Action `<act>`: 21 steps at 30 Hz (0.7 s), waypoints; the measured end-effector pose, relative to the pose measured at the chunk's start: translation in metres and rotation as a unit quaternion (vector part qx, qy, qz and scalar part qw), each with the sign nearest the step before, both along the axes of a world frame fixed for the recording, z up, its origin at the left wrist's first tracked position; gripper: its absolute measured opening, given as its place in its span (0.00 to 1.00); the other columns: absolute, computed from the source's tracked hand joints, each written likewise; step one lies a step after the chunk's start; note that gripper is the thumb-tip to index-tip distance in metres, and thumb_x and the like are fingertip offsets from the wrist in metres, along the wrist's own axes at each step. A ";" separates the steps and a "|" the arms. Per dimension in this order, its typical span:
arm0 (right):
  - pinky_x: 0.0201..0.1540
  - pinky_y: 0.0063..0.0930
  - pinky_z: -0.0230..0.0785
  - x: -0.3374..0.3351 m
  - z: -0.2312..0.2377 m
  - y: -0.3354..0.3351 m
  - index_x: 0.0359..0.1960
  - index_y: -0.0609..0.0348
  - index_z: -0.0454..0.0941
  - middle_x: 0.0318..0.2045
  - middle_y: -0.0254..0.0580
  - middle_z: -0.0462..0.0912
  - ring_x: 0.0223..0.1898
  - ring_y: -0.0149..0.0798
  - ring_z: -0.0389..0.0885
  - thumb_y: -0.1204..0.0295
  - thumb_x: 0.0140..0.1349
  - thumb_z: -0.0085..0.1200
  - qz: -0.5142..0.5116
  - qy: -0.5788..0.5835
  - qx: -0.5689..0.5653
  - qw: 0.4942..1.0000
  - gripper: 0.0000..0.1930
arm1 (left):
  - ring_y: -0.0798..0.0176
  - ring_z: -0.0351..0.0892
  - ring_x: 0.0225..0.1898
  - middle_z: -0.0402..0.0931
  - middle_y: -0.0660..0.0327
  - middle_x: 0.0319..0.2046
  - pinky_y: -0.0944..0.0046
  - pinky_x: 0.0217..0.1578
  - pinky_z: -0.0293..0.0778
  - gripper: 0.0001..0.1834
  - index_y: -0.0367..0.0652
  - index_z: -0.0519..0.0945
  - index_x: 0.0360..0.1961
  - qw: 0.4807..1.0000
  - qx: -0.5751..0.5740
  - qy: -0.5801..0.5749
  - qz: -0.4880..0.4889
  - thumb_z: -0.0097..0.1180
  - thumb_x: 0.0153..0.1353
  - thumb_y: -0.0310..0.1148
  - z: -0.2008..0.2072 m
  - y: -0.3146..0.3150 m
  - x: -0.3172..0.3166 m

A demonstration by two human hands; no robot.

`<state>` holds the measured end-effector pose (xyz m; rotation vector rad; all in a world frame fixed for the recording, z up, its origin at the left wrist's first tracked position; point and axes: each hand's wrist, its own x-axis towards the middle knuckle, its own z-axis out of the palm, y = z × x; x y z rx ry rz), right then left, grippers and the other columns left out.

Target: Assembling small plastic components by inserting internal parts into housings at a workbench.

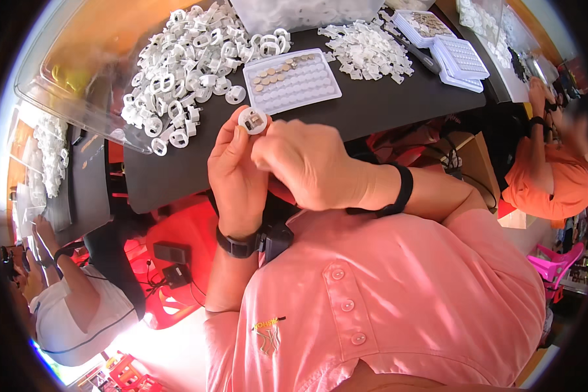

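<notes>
My left hand (234,179) is closed, its thumb and fingers pinching a small round white plastic housing (245,124) with metal pieces in its middle. Right beside it, my right hand (310,163) is curled with the fingertips pressed together at the housing's edge. Whatever those fingertips may hold is hidden behind the knuckles. Just beyond both hands lies a white tray with round pockets (320,91), partly filled with small round metal discs (271,80). A large heap of white plastic housings (189,62) spreads to its left.
Small flat white plastic pieces (366,52) are piled on the dark table (405,101). A black-handled tool (424,59) lies near stacked white trays (460,59). A translucent bin (307,13) stands behind. Co-workers sit at left (85,313) and right (545,170).
</notes>
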<state>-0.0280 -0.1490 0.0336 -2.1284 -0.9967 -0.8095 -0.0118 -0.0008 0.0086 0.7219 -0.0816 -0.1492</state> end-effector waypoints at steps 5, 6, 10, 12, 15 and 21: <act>0.25 0.35 0.70 0.033 0.005 -0.008 0.38 0.56 0.74 0.29 0.39 0.75 0.26 0.42 0.77 0.70 0.51 0.59 -0.113 -0.057 0.016 0.992 0.13 | 0.59 0.80 0.46 0.80 0.53 0.46 0.57 0.48 0.76 0.17 0.31 0.74 0.55 0.999 -0.009 -0.011 -0.032 0.51 0.72 0.31 0.003 -0.002 -0.001; 0.25 0.35 0.70 0.036 0.004 -0.009 0.38 0.56 0.74 0.29 0.39 0.75 0.26 0.42 0.77 0.70 0.51 0.59 -0.113 -0.057 0.015 0.992 0.13 | 0.58 0.80 0.44 0.80 0.53 0.45 0.57 0.46 0.76 0.17 0.30 0.74 0.55 0.998 -0.009 -0.028 -0.053 0.51 0.72 0.32 -0.001 0.002 0.001; 0.23 0.33 0.69 0.041 -0.005 -0.011 0.38 0.55 0.75 0.28 0.38 0.75 0.26 0.41 0.77 0.71 0.48 0.61 -0.124 -0.070 -0.006 0.990 0.15 | 0.58 0.79 0.40 0.79 0.51 0.43 0.58 0.42 0.75 0.18 0.29 0.74 0.55 0.997 -0.012 -0.030 -0.066 0.51 0.72 0.33 -0.001 0.001 0.003; 0.23 0.33 0.69 0.040 -0.004 -0.012 0.38 0.55 0.75 0.28 0.37 0.75 0.26 0.42 0.77 0.72 0.49 0.61 -0.108 -0.066 0.002 0.992 0.14 | 0.58 0.79 0.40 0.79 0.51 0.43 0.59 0.42 0.75 0.17 0.29 0.74 0.55 0.998 -0.014 -0.028 -0.063 0.50 0.72 0.33 -0.002 0.001 0.003; 0.24 0.30 0.71 0.037 0.000 -0.013 0.39 0.58 0.77 0.27 0.39 0.76 0.24 0.41 0.79 0.79 0.56 0.59 -0.047 -0.018 0.044 0.998 0.09 | 0.59 0.79 0.40 0.79 0.51 0.43 0.59 0.42 0.75 0.17 0.28 0.74 0.55 0.998 -0.017 -0.023 -0.062 0.50 0.73 0.32 -0.004 0.002 0.006; 0.26 0.30 0.73 0.038 -0.004 -0.014 0.37 0.58 0.76 0.29 0.39 0.77 0.25 0.40 0.81 0.80 0.59 0.57 0.025 0.110 0.136 0.984 0.06 | 0.58 0.79 0.39 0.80 0.51 0.42 0.59 0.42 0.75 0.17 0.28 0.74 0.55 0.998 -0.011 -0.022 -0.056 0.50 0.72 0.32 -0.003 0.001 0.004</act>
